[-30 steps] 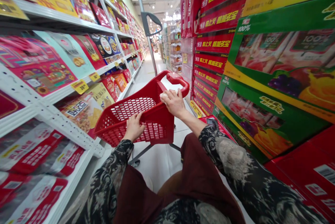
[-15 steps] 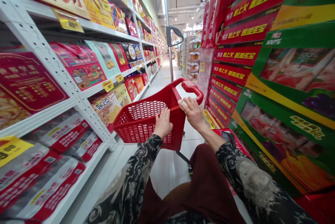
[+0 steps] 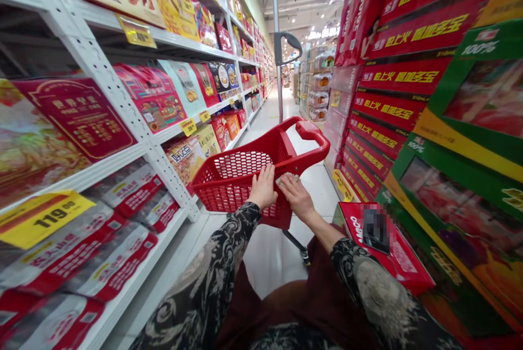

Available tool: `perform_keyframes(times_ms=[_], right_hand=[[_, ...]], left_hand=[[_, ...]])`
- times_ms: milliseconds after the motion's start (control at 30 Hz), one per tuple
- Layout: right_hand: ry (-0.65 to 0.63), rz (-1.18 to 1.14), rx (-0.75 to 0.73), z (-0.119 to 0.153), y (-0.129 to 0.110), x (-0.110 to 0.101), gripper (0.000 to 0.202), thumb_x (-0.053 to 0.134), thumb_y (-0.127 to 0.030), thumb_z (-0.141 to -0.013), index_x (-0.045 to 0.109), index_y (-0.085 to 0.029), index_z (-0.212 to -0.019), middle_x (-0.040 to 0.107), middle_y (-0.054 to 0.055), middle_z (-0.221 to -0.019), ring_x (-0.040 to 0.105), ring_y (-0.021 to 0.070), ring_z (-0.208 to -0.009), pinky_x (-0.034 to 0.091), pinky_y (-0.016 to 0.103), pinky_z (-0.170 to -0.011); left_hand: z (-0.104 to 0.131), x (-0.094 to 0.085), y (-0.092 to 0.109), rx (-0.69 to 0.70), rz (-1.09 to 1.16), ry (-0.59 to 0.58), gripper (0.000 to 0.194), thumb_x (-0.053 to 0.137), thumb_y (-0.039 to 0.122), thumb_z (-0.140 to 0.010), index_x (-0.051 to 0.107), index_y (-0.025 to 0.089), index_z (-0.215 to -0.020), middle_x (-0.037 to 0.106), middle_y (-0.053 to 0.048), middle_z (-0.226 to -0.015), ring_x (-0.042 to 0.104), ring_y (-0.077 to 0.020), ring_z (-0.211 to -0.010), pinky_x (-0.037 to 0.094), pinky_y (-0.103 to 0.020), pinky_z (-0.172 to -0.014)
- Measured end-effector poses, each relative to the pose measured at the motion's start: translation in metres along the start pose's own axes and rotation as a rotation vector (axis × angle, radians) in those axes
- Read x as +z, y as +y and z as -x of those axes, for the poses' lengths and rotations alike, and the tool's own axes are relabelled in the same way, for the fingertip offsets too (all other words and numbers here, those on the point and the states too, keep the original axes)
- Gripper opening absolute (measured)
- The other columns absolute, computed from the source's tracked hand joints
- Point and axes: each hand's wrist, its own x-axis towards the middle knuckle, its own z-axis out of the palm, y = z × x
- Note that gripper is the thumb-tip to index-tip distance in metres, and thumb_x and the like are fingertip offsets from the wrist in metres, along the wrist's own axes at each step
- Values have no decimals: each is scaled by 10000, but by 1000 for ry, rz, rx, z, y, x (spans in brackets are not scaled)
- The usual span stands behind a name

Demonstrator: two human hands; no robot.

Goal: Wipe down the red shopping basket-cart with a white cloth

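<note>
A red basket point(image 3: 237, 170) with perforated sides and a thick red handle point(image 3: 312, 137) is carried on a wheeled metal stand. My left hand point(image 3: 263, 186) rests on the basket's near rim, fingers reaching over the edge. To its right, my right hand point(image 3: 296, 195) presses a pale crumpled cloth point(image 3: 287, 179) against the outer side of the basket, just below the handle. The basket's inside shows no goods.
White shelves point(image 3: 163, 145) of boxed snacks and bags line the left. Stacked red cartons point(image 3: 384, 107) and green boxes point(image 3: 461, 175) rise at the right. A red box point(image 3: 404, 263) with a dark device on it is near my right arm. A metal pole point(image 3: 276, 6) stands behind the basket.
My right hand has moved from beside the handle down to the basket's side, the cloth with it. My left hand stays at the rim. The view has shifted, showing more of the red box.
</note>
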Motion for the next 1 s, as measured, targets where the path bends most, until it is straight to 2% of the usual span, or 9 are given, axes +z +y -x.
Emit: perform_keyframes(times_ms=[100, 167, 233, 367, 500, 733, 800, 867, 1000], right_hand=[[-99, -27, -56, 22, -6, 7, 347, 412, -94, -926, 589, -168, -1215, 576, 107, -1284, 381, 217, -1328, 399, 466, -1063], [-112, -51, -78, 26, -8, 5, 349, 408, -92, -927, 592, -174, -1212, 592, 103, -1264, 389, 208, -1323, 402, 462, -1064], [-47, -57, -78, 19, -8, -3, 341, 407, -100, -930, 598, -172, -1203, 595, 100, -1262, 360, 207, -1340, 397, 454, -1071], [122, -21, -20, -18, 2, -22, 340, 413, -106, -932, 587, -177, -1216, 555, 82, -1314, 285, 206, -1374, 365, 451, -1099], [123, -7, 37, -33, 13, -25, 344, 399, -122, -945, 580, -211, -1224, 549, 52, -1323, 283, 185, -1374, 323, 448, -1127], [-76, -73, -38, 19, -3, -5, 384, 370, -69, -933, 575, -193, -1233, 576, 87, -1287, 342, 208, -1346, 386, 470, -1077], [-87, -91, -60, 24, -7, -4, 386, 361, -70, -933, 586, -197, -1220, 601, 85, -1256, 366, 208, -1332, 407, 467, -1062], [-35, -99, -57, 15, -7, -8, 368, 377, -90, -935, 593, -201, -1211, 607, 85, -1248, 364, 202, -1334, 406, 459, -1065], [167, -60, 23, -28, 4, -24, 368, 411, -93, -925, 574, -212, -1232, 557, 66, -1313, 300, 192, -1367, 334, 462, -1113]], left_hand=[[0, 1, -6, 38, -25, -2, 844, 499, 183, -710, 108, 96, -1452, 99, -127, -1552, 102, -236, -1428, 201, -501, -1126], [1, 4, -11, 63, -34, 14, 850, 500, 165, -700, 110, 99, -1452, 102, -124, -1552, 101, -228, -1428, 197, -489, -1129], [2, 7, -15, 93, -30, 41, 856, 495, 128, -679, 124, 98, -1450, 114, -123, -1551, 106, -216, -1428, 196, -468, -1133], [7, 18, -24, 90, -13, 120, 812, 476, 107, -690, 162, 69, -1437, 159, -146, -1539, 130, -202, -1424, 170, -447, -1145], [12, 28, -27, -37, -42, 156, 805, 505, 159, -719, 157, 62, -1438, 146, -169, -1536, 127, -253, -1424, 167, -526, -1129], [19, 30, -28, 19, -173, 138, 769, 480, 161, -732, 193, 78, -1441, 102, -152, -1546, 108, -267, -1427, 165, -554, -1119], [19, 29, -30, 33, -199, 133, 752, 473, 159, -730, 221, 78, -1434, 101, -158, -1545, 105, -270, -1427, 166, -556, -1117], [19, 29, -32, 49, -217, 121, 738, 465, 146, -724, 250, 83, -1427, 102, -156, -1544, 106, -264, -1427, 158, -556, -1119], [21, 27, -31, 46, -225, 105, 751, 464, 135, -709, 252, 88, -1428, 87, -153, -1547, 104, -261, -1428, 149, -560, -1120]])
